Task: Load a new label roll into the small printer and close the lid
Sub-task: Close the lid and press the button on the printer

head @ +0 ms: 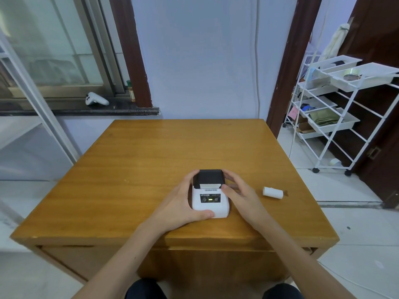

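A small white printer (210, 201) with a black lid (209, 176) sits near the front middle of the wooden table (151, 160). A green light glows on its front panel, and a strip of white paper shows at the slot under the lid. My left hand (183, 203) wraps the printer's left side, thumb on its front corner. My right hand (239, 193) rests against the right side, fingers at the lid's edge and thumb by the slot. A white label roll (273, 192) lies on the table to the right of the printer, apart from both hands.
A white wire rack on wheels (336, 117) with trays stands on the floor at the right. On the window sill at the back left lie a white game controller (96, 99) and a small jar (131, 91). My knees show below the table's front edge.
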